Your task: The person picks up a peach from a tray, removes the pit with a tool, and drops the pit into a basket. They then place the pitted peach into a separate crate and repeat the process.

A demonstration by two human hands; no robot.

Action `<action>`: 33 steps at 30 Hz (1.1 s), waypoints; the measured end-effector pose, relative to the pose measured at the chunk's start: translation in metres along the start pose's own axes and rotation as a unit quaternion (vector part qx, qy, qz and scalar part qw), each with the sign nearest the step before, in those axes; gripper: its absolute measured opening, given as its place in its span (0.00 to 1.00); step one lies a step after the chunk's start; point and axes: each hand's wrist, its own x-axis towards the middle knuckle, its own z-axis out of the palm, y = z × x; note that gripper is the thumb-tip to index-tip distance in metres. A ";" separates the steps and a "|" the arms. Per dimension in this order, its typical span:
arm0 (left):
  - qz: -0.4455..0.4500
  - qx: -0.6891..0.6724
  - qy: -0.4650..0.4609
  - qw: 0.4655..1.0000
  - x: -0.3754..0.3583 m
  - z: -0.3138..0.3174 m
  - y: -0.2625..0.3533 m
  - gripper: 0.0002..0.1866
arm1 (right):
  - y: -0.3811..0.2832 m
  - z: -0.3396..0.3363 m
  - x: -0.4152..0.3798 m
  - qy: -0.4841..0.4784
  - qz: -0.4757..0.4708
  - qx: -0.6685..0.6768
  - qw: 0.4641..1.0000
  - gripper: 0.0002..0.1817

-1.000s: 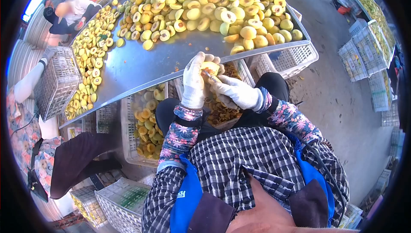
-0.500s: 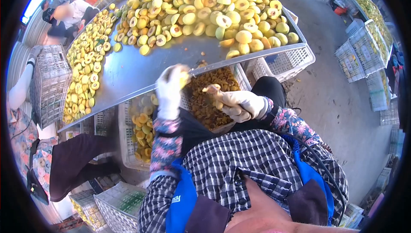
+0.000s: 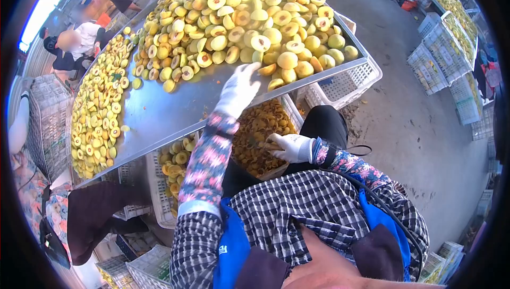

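Note:
My left hand (image 3: pixel 239 88), in a white glove, reaches over the front edge of a metal table (image 3: pixel 162 107). Its fingers are stretched out and apart beside a heap of halved yellow stone fruit (image 3: pixel 223 28), with nothing seen in them. My right hand (image 3: pixel 292 147), also gloved, hangs above a crate of brown pits and scraps (image 3: pixel 260 124) between my knees. Its fingers are curled, and what they hold is too blurred to make out. Left of that crate stands a white crate (image 3: pixel 161 193) with fruit halves in it, partly under the table.
More halves (image 3: pixel 98 124) lie along the table's left side. A white basket (image 3: pixel 345 84) stands under the right corner. A co-worker's leg (image 3: pixel 101 209) and a stacked crate (image 3: pixel 49 124) are at the left. Crates (image 3: pixel 443 55) with fruit stand far right.
My left hand has moved from above the crates, with a piece of fruit in it, up and right to the heap, now without it. My right hand has lowered toward the scraps.

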 end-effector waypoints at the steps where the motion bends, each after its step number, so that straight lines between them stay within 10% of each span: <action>1: 0.014 0.017 -0.010 1.000 0.018 0.019 -0.004 0.24 | -0.002 -0.003 -0.002 -0.012 0.012 0.005 1.000 0.24; 7: -0.063 0.053 -0.093 0.992 0.035 0.024 -0.007 0.21 | 0.015 0.004 -0.011 0.042 -0.023 0.050 0.998 0.24; 11: 0.021 -0.326 0.083 0.941 -0.035 -0.016 0.020 0.21 | -0.010 -0.013 -0.018 0.203 -0.049 0.501 0.840 0.15; 16: 0.118 -0.095 0.160 0.975 -0.100 -0.028 0.042 0.29 | -0.052 -0.040 0.010 0.207 -0.121 0.607 0.758 0.13; 19: 0.070 -0.208 0.186 0.958 -0.115 -0.019 0.038 0.42 | -0.062 -0.041 0.019 0.210 -0.132 0.566 0.786 0.16; 20: 0.002 -0.604 0.112 0.789 -0.120 -0.027 0.059 0.47 | -0.064 -0.042 0.019 0.205 -0.128 0.554 0.797 0.17; 21: -0.039 -0.581 0.092 0.807 -0.123 -0.035 0.056 0.42 | -0.066 -0.043 0.019 0.198 -0.123 0.542 0.808 0.19; 23: -0.119 -0.780 -0.037 0.613 -0.123 -0.048 0.052 0.31 | -0.055 -0.049 0.026 0.159 -0.119 0.513 0.835 0.22; 24: -0.118 -0.783 -0.031 0.610 -0.122 -0.054 0.052 0.31 | -0.049 -0.049 0.035 0.210 -0.214 0.326 0.897 0.21; 26: -0.238 -0.519 -0.088 0.816 -0.122 -0.066 0.054 0.31 | -0.057 -0.053 0.028 0.232 -0.249 0.066 0.938 0.22; 29: -0.201 -0.512 -0.051 0.834 -0.128 -0.059 0.047 0.29 | -0.060 -0.054 0.025 0.357 -0.207 -0.014 0.911 0.20; 30: -0.214 -0.692 0.027 0.689 -0.121 -0.039 0.041 0.23 | -0.069 -0.052 0.016 0.377 -0.216 0.053 0.899 0.18; 31: -0.210 -0.692 0.029 0.690 -0.120 -0.029 0.030 0.23 | -0.071 -0.050 0.010 0.395 -0.226 -0.007 0.890 0.15; 33: -0.154 -0.846 0.053 0.508 -0.119 -0.021 0.021 0.24 | -0.069 -0.036 -0.001 0.313 -0.113 0.137 0.933 0.15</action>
